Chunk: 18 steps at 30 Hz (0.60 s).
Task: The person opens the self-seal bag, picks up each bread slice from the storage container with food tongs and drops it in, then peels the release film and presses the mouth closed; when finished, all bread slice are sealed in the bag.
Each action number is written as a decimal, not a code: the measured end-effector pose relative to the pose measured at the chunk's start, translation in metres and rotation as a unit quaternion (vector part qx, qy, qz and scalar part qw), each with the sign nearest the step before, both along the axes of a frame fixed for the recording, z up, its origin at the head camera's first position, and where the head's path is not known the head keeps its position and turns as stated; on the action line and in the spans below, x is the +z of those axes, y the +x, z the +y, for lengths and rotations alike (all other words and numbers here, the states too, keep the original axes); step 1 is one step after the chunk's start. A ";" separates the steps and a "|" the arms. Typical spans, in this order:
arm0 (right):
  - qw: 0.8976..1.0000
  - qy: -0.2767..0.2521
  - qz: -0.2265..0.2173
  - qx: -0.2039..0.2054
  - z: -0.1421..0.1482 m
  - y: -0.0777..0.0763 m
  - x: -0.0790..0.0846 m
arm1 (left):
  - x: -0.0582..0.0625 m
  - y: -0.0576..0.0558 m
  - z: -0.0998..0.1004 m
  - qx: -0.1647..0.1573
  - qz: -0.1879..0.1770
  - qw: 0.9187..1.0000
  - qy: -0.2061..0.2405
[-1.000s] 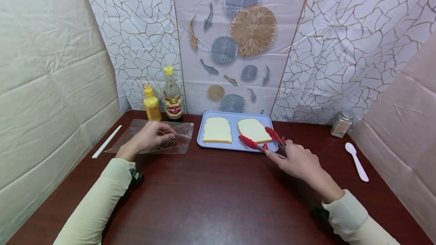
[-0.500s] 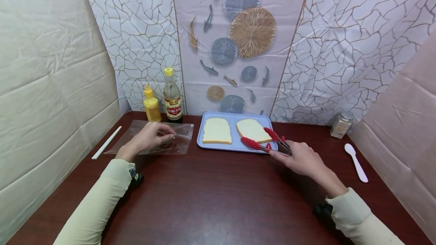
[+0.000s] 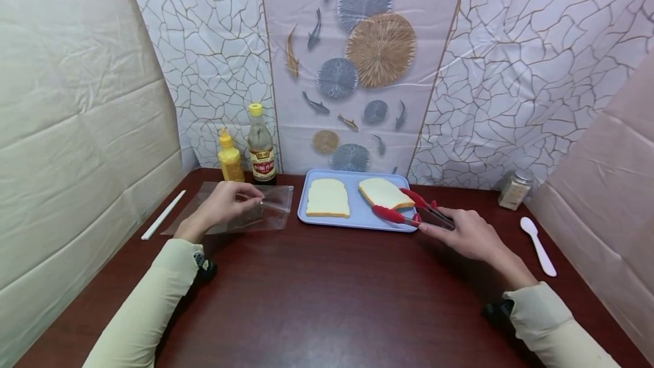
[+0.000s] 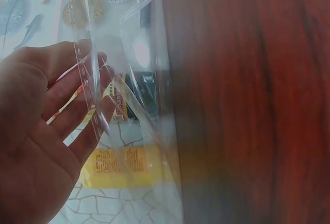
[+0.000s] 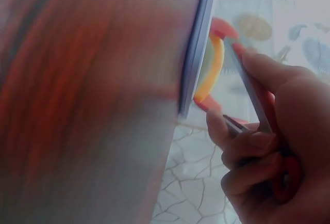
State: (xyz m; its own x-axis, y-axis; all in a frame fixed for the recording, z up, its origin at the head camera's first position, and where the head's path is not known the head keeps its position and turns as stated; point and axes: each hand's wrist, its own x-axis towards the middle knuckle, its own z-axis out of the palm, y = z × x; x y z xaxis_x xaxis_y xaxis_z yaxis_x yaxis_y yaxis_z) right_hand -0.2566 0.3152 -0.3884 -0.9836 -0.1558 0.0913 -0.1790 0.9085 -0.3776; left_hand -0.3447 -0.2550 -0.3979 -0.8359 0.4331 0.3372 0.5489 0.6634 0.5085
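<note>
My left hand (image 3: 225,206) pinches the upper layer of a clear plastic bag (image 3: 280,209) between thumb and fingertips, and the lifted film shows as a clear bag (image 4: 136,59) in the left wrist view. My right hand (image 3: 472,234) grips a pair of tongs (image 3: 392,214) with red tips and metal arms. The tips stand on either side of a bread slice (image 3: 383,193) at the right end of a light blue tray (image 3: 354,203). That slice lies askew, its near corner between the tips. A second bread slice (image 3: 327,197) lies straight on the tray's left half.
Behind the bag stand a yellow squeeze bottle (image 3: 230,158) and a dark sauce bottle (image 3: 262,152). White chopsticks (image 3: 163,214) lie left of it. At the far right are a shaker jar (image 3: 515,189) and a white spoon (image 3: 539,246). Patterned cloth walls enclose the table (image 3: 317,294).
My right hand has drawn back to the right with the tongs. Between the tips, the right slice has turned and slid slightly right. My left hand keeps its pinch on the bag.
</note>
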 end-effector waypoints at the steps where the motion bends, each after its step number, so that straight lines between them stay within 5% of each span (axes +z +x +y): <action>1: 1.000 -0.001 0.003 -0.001 0.002 0.000 0.000 | 0.000 0.000 0.000 0.001 0.000 1.000 0.002; 9: 0.998 -0.007 0.061 0.020 0.003 -0.003 0.004 | 0.002 -0.001 0.000 0.000 -0.004 1.000 0.007; 18: 0.994 -0.027 0.085 0.066 -0.028 -0.013 0.006 | 0.001 0.001 -0.001 0.006 -0.011 1.000 0.003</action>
